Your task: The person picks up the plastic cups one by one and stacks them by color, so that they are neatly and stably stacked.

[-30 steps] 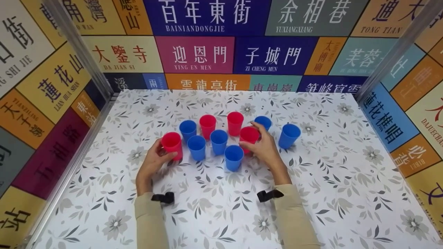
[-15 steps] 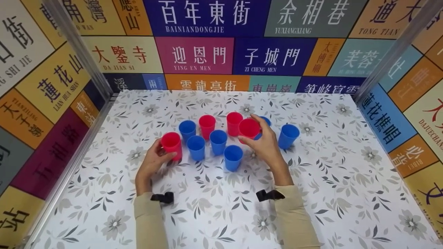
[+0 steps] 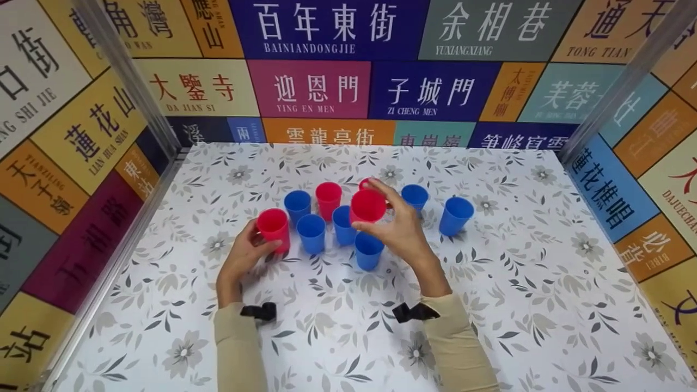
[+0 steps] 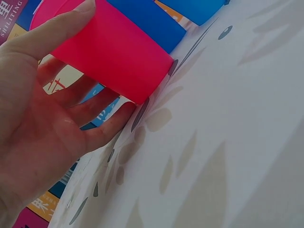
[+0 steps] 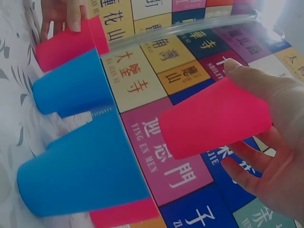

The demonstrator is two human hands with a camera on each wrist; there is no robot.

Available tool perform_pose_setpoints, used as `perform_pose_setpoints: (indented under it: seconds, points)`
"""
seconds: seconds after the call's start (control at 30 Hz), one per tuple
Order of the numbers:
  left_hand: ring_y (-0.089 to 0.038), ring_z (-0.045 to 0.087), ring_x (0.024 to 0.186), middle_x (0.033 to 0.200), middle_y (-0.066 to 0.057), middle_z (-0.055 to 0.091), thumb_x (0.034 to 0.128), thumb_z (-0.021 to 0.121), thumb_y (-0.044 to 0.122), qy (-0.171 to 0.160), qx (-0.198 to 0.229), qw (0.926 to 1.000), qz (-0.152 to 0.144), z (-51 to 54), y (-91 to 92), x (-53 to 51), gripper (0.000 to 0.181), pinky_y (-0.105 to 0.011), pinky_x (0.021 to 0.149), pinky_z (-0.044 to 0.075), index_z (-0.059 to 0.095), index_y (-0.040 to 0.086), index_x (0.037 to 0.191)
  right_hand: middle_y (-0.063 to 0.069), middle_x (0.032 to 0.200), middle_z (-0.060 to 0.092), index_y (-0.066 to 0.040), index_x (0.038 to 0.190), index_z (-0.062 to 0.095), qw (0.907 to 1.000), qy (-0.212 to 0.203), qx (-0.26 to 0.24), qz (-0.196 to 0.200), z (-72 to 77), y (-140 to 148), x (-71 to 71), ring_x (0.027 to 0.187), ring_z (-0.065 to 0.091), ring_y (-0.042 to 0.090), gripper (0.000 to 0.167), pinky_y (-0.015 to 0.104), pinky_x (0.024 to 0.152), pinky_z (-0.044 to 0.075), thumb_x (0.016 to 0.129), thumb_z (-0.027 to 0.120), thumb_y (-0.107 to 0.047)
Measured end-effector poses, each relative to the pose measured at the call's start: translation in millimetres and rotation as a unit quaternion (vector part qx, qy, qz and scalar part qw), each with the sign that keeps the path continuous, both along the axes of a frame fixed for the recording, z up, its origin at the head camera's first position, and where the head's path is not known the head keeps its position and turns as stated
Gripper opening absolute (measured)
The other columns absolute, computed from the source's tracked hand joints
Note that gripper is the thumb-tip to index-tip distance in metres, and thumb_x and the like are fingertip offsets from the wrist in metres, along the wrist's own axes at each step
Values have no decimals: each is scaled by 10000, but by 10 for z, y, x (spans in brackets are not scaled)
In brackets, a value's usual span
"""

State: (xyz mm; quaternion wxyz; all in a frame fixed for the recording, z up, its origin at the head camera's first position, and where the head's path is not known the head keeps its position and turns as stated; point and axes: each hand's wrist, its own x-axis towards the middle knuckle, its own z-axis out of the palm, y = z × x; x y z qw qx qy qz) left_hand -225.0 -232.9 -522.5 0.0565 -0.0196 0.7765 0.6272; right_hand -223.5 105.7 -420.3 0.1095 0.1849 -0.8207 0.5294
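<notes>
My left hand (image 3: 242,258) holds a red plastic cup (image 3: 274,231) upright on the table, with its thumb on the near side and fingers round the far side, as the left wrist view shows. A second red cup (image 3: 367,207) is raised in my right hand (image 3: 403,228), gripped between thumb and fingers. In the right wrist view this raised cup (image 5: 216,118) is off the table, above the rims of the standing blue cups. Below and beside it stand a blue cup (image 3: 369,255) and another blue cup (image 3: 342,227). Behind it, one red cup (image 3: 365,183) is mostly hidden.
Other upright cups stand nearby: a red cup (image 3: 328,200), two blue cups on the left, a blue cup (image 3: 415,196) behind my right hand and a blue cup (image 3: 456,216) farther right. Panels with lettering (image 3: 307,90) wall the flowered table (image 3: 337,337).
My right hand has lifted its red cup from the table and carried it left, over the blue cups. The left hand and its cup have stayed in place.
</notes>
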Motion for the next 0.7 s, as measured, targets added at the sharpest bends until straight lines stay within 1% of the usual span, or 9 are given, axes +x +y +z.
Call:
perform_pose_setpoints:
  seconds: [0.1,0.2,0.3,0.47,0.53,0.7]
  points:
    - [-325,458,1394,1507,-106,485,885,776,244,-101,43,9999,1,15,7,-16,757,-482,1204,350,372,169,1521,-20,1405,612,-222,1470,502,9997,-178,-66,156,25,-77,-5,1287,562,188,838,404,1007,535,737,886,-360]
    - [-347,453,1399,1516,-133,474,901,753,176,-143,112,9998,-20,31,13,-37,742,-484,1211,338,360,142,1529,47,1356,629,-201,1467,504,9989,-352,-166,274,61,-155,-25,1213,609,214,834,388,947,581,739,888,-343]
    - [-364,436,1412,1534,-152,452,912,736,156,-159,131,9998,-62,33,12,-45,748,-494,1218,323,336,124,1542,75,1320,639,-180,1452,519,9980,-479,-220,336,80,-228,-59,1151,631,233,822,367,895,602,734,898,-313]
    - [-352,442,1410,1538,-134,450,898,759,215,-184,96,9998,-57,20,1,-47,781,-492,1215,329,330,149,1547,40,1337,643,-207,1443,528,9967,-642,-156,462,88,-336,-130,1082,625,221,819,331,860,598,726,904,-335]
    - [-347,459,1397,1525,-129,466,883,777,240,-131,126,9998,-46,8,-3,-44,791,-486,1208,343,345,158,1540,26,1349,640,-223,1448,523,9962,-662,-158,545,93,-378,-159,1052,624,218,830,323,843,591,722,903,-360]
    - [-330,486,1373,1496,-102,496,838,818,327,-61,95,9999,-3,-9,-3,-34,823,-489,1195,362,379,185,1519,-24,1376,626,-263,1427,539,9918,-868,-372,861,105,-478,-214,1089,634,188,799,317,860,586,724,896,-395]
